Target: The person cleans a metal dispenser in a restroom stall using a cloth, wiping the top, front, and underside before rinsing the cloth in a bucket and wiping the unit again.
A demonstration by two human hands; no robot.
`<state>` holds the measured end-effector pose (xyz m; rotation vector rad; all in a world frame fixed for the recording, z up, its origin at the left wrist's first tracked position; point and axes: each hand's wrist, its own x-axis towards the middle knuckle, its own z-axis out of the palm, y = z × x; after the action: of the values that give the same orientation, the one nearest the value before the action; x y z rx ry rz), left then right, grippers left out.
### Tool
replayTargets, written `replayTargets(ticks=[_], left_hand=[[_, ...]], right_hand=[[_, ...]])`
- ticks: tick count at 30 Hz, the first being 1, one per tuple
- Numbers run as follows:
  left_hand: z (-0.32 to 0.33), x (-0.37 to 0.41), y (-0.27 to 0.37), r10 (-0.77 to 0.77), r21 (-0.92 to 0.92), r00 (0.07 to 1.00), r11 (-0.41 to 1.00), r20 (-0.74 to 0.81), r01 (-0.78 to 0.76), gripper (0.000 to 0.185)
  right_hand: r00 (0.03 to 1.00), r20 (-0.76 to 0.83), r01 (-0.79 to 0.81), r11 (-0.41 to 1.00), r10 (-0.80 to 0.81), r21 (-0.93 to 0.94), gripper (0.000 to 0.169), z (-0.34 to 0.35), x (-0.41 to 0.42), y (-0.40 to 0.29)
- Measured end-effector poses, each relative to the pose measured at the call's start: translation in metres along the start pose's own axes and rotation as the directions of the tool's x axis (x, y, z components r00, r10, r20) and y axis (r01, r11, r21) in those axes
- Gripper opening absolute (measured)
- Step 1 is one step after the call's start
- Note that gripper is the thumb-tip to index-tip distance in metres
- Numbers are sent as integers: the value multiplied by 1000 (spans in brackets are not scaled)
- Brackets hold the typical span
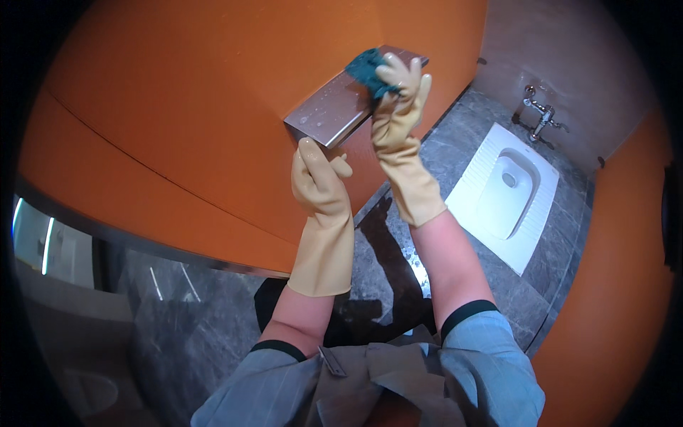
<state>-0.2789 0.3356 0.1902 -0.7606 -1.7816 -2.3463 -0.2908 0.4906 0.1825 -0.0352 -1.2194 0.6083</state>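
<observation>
Both my hands wear cream rubber gloves. My right hand point(400, 91) holds a wet dark green cloth point(365, 69) against the top of a metal shelf or dispenser box point(325, 115) fixed to the orange partition wall point(213, 91). Its fingers are partly spread over the cloth. Water drops lie on the metal top. My left hand point(320, 173) is just below the near end of the metal box, fingers bent and thumb apart. Whether it touches the box, I cannot tell, and no object shows in it.
A white squat toilet point(509, 187) is set in the grey tiled floor point(480, 112) at the right, with a chrome flush valve point(541, 117) on the wall behind. Another orange partition point(603, 267) stands at the far right. Water wets the floor between my arms.
</observation>
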Motion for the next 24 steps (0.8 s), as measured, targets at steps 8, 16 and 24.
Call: replayTargets(ticks=[8, 16, 24], left_hand=[[4, -2, -2, -13, 8, 999, 1000, -42, 13, 45], [-5, 5, -2, 33, 23, 998, 999, 56, -35, 51], [7, 3, -5, -209, -564, 967, 821, -148, 91, 56]], right_hand=[[876, 312, -482, 704, 368, 522, 25, -43, 58, 91], [463, 622, -487, 768, 631, -417, 24, -7, 122, 54], [287, 856, 223, 839, 430, -496, 22, 42, 77, -85]])
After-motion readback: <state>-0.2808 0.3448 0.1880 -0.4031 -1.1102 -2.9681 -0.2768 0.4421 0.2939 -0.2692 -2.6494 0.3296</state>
